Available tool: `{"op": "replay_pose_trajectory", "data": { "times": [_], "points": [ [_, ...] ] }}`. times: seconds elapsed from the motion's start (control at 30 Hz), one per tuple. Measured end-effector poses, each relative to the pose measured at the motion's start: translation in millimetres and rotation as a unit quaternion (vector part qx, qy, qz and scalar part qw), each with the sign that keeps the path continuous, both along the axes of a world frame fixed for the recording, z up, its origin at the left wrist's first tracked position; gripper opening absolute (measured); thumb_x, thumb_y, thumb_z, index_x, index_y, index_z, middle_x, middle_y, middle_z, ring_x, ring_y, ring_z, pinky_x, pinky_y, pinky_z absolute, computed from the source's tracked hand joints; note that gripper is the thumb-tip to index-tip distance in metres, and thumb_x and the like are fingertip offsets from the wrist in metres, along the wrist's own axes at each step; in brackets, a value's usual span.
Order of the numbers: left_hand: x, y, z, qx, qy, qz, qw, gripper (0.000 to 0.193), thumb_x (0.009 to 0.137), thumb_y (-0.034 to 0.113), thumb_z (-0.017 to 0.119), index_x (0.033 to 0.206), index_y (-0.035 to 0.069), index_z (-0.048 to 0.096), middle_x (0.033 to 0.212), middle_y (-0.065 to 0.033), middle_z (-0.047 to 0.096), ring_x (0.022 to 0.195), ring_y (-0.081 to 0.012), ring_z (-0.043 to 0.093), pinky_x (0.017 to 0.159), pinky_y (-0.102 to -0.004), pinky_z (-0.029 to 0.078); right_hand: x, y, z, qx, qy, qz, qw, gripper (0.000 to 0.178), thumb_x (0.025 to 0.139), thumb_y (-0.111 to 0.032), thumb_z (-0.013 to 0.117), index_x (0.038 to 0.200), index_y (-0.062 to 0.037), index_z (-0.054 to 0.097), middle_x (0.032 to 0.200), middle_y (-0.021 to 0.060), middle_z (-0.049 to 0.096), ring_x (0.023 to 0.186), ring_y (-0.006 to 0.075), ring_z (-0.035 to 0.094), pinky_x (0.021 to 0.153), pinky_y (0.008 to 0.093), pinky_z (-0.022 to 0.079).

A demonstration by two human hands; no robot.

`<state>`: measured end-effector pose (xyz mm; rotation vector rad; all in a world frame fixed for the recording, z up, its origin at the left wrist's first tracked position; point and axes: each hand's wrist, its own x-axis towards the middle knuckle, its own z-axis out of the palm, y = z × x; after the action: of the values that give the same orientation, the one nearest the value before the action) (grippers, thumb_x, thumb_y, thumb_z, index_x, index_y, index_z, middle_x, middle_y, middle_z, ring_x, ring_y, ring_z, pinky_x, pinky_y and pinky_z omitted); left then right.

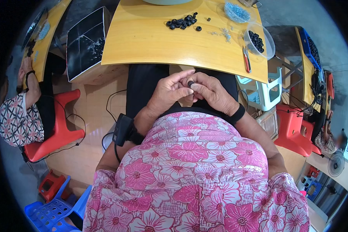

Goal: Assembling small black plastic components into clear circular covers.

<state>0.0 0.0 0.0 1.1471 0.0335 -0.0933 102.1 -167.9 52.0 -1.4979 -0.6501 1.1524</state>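
Observation:
Above my lap, just off the table's near edge, both hands meet. My right hand (210,91) is closed, pinching a small round black part (190,83) between thumb and fingers. Against it lies my left hand (168,92), its thumb and fingers bent together beside the same part; what its fingertips grip is hidden. On the yellow table (143,42), a loose pile of similar black ring-shaped parts (181,22) lies ahead of my hands. Small clear pieces (225,34) are scattered to the right of that pile.
At the table's right stand a clear tub of black parts (256,41) and a bowl of bluish clear pieces (237,12). Red-handled cutters (246,60) lie by the edge. A black-lined box (87,46) is at left. Stools and another person (23,112) flank me.

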Motion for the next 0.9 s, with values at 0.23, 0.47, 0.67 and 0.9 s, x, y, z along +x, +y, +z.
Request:
{"op": "replay_pose_trajectory", "data": {
  "times": [0.23,0.47,0.67,0.9],
  "points": [
    [-1,-2,9,-0.009,0.009,0.010,1.000,0.050,0.089,0.008,0.066,0.133,-0.005,0.048,0.120,-0.0075,0.057,0.107,-0.0114,0.054,0.094,-0.0246,0.044,-7,5,-4,0.040,-0.272,-0.004,0.962,0.023,0.094,-0.018,0.051,0.109,-0.0005,0.051,0.092,0.0209,0.060,0.089,0.0390,0.059,0.077,0.0400,0.047],
    [-2,-4,9,0.004,0.015,0.025,1.000,0.050,0.089,0.011,0.066,0.134,-0.004,0.048,0.119,-0.0069,0.058,0.108,-0.0114,0.054,0.096,-0.0253,0.044,-9,6,-5,0.022,-0.282,-0.007,0.959,0.023,0.093,-0.015,0.051,0.111,-0.0006,0.050,0.096,0.0216,0.059,0.092,0.0404,0.058,0.079,0.0418,0.047],
    [-2,-5,8,-0.009,0.009,0.027,1.000,0.051,0.090,0.015,0.066,0.134,-0.003,0.047,0.120,-0.0072,0.056,0.109,-0.0122,0.053,0.095,-0.0268,0.044,-10,8,-5,0.049,-0.307,-0.026,0.950,0.023,0.093,-0.014,0.052,0.111,-0.0007,0.051,0.095,0.0194,0.059,0.090,0.0370,0.060,0.077,0.0392,0.048],
    [-1,-6,9,0.035,0.012,0.030,0.999,0.050,0.091,0.017,0.065,0.134,-0.003,0.048,0.120,-0.0076,0.055,0.109,-0.0123,0.053,0.095,-0.0270,0.044,-9,7,-5,0.034,-0.261,-0.024,0.964,0.023,0.093,-0.014,0.053,0.111,-0.0007,0.052,0.094,0.0188,0.059,0.088,0.0356,0.060,0.078,0.0383,0.048]
  ]
}}
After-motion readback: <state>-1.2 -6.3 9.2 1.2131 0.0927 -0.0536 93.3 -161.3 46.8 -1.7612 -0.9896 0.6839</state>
